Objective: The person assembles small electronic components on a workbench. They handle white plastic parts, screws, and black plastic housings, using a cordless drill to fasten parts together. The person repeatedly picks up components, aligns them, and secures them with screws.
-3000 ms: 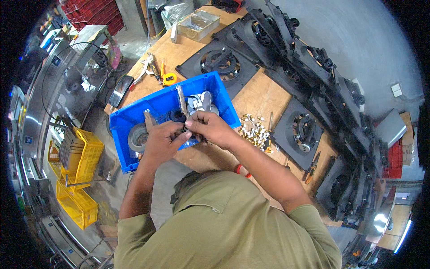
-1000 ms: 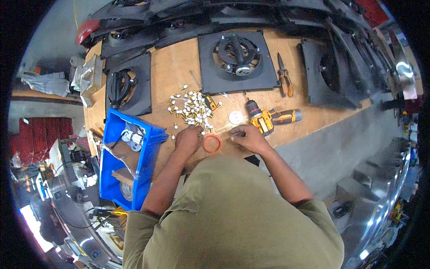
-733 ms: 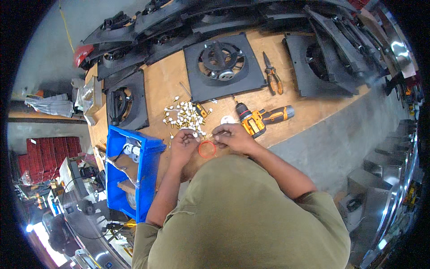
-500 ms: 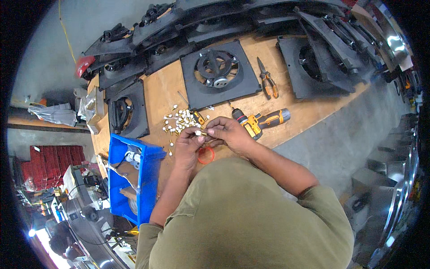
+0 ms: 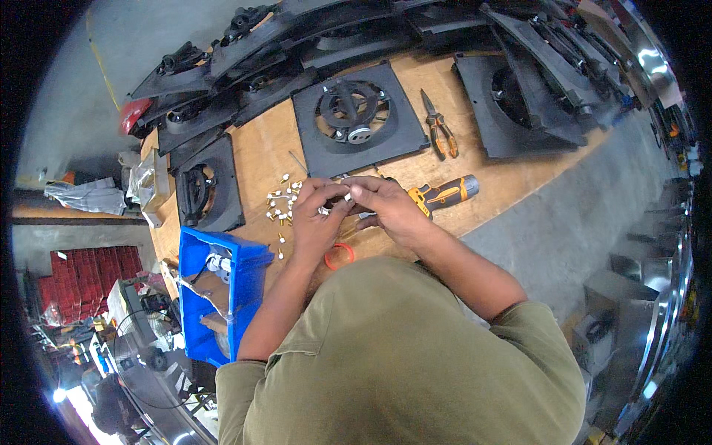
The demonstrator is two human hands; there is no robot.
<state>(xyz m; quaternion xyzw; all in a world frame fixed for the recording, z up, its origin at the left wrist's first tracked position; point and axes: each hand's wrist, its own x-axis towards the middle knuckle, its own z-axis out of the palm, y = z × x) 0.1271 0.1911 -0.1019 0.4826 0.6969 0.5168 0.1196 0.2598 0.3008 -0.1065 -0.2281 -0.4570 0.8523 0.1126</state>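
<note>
Both my hands meet above the wooden table (image 5: 259, 141), fingertips close together. Between them shows a small white-capped fitting (image 5: 348, 197), which my right hand (image 5: 394, 211) pinches between thumb and fingers. My left hand (image 5: 314, 226) is closed, its fingers curled around another small white piece (image 5: 324, 211). Beside the left hand lies a loose pile of small white-and-brass fittings (image 5: 280, 206), partly covered by that hand. A yellow-and-black cordless drill (image 5: 449, 193) rests just beyond my right hand, its front end hidden. Near my left wrist lies an orange-red ring (image 5: 339, 256).
A square black fan panel (image 5: 310, 130) lies ahead, with pliers (image 5: 440, 135) to its right. More black panels (image 5: 478, 137) lean and stack along the far and right sides. A blue bin (image 5: 256, 259) stands left of my left forearm.
My hands have moved slightly up and come closer together, now covering more of the fitting pile and the drill's front. The white-capped fitting sits higher between my fingers.
</note>
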